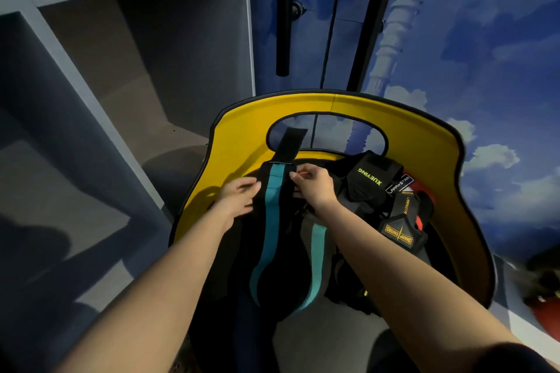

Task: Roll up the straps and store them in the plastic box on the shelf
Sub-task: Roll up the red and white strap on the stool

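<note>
A black strap with a teal stripe [271, 215] lies stretched lengthwise over the seat of a yellow chair [424, 142], its black end flap pointing at the backrest opening. My left hand [238, 194] grips the strap's left edge near the top. My right hand [313, 183] pinches its right edge at the same height. A second teal-striped length [315, 254] curves down beside it. More black straps with printed labels [371, 180] are piled at the seat's right side. No plastic box is in view.
A grey shelf unit [91, 76] with open compartments stands to the left of the chair. Behind the chair is a blue sky-patterned wall [469, 39] with black vertical bars [283, 12]. A red object [545, 316] sits low at the right edge.
</note>
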Motion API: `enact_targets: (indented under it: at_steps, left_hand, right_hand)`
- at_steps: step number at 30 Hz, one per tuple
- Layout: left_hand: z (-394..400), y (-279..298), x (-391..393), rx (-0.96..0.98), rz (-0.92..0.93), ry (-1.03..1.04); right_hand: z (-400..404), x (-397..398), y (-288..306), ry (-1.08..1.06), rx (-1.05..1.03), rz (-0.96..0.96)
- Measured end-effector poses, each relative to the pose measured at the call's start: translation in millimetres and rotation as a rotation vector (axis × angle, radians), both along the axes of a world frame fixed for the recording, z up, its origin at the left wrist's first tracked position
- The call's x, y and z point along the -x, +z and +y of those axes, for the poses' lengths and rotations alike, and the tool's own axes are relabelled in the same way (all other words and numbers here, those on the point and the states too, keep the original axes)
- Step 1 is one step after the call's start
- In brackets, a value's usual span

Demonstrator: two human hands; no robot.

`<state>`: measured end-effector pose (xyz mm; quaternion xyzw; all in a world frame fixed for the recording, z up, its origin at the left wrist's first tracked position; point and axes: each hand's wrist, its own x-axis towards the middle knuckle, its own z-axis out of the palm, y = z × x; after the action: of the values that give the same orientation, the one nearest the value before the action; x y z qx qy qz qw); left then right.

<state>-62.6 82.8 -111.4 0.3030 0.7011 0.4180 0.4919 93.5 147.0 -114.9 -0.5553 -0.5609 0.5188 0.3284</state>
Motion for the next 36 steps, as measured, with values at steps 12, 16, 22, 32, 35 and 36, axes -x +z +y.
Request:
enact_targets:
  at_steps: [12, 16, 22, 32, 35, 36]
  left_hand:
    - [56, -48, -11, -0.012, 0.07, 0.114]
    - [72, -62, -13, 0.011, 0.101, 0.25]
    - [70, -77, -11, -0.015, 0.117, 0.338]
    - [67, -73, -16, 0.062, 0.224, 0.209]
    - [63, -74, -14, 0.077, 0.27, 0.264]
    - [63, -75, -14, 0.071, 0.275, 0.263]
  right_hand:
    - [74, 31, -30, -0.181, 0.002, -0.15]
    - [87, 33, -38, -0.055, 0.01, -0.263]
    - [70, 15, -49, 0.237, -0.143, -0.411]
    - [40, -41, -63, 0.695, -0.423, -0.995]
    - [42, -56, -77, 0.769, -0.438, -1.162]
    - [44, -60, -81, 0.75, -0.443, -1.196]
